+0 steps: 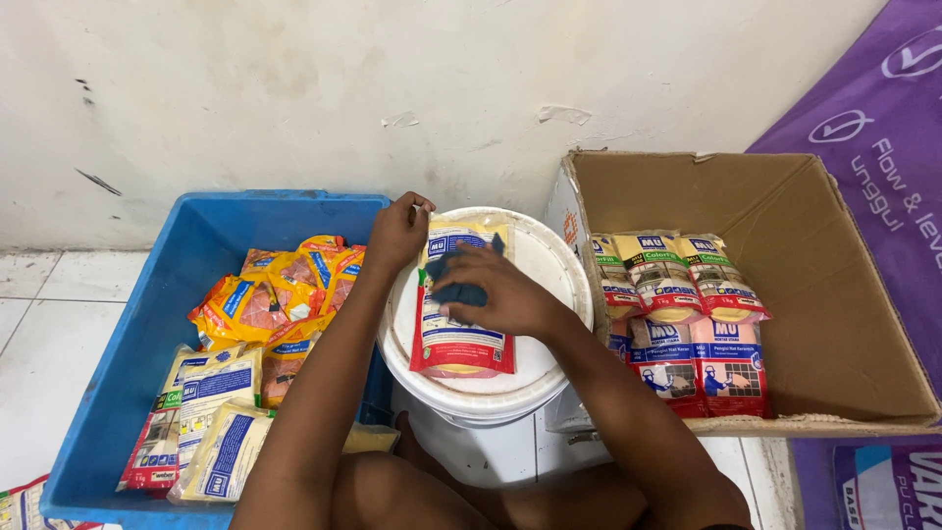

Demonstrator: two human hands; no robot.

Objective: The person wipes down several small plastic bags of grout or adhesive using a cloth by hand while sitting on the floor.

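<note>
A: What takes up the most room?

B: The open cardboard box [785,285] fills the right half of the frame. Packets stand in rows against its left wall: cream and green ones [677,275] behind, red and blue ones [699,365] in front. The rest of its floor is bare brown card.

A: And on the left?

B: A blue plastic crate [147,324], nearly as large. Orange and yellow packets [285,290] are heaped in its middle, and white and blue packets [211,412] lie toward its lower left corner.

A: What sits between them?

B: A white bucket [491,417] with its lid [549,275] on, at the centre of the frame. A red and cream packet [461,329] lies flat on the lid, its top end pointing at the wall.

A: Where are the person's hands?

B: Both are on that packet. The left hand [397,234] comes in over the crate's edge and pinches the packet's upper left corner between thumb and fingertips. The right hand [500,292] lies across the packet's upper half, fingers closed over a dark blue cloth [456,280] pressed against the packet's face.

A: Anything smaller round the edges?

B: A purple printed banner [883,128] runs down the far right, and the floor at the left is white tile [39,334].
</note>
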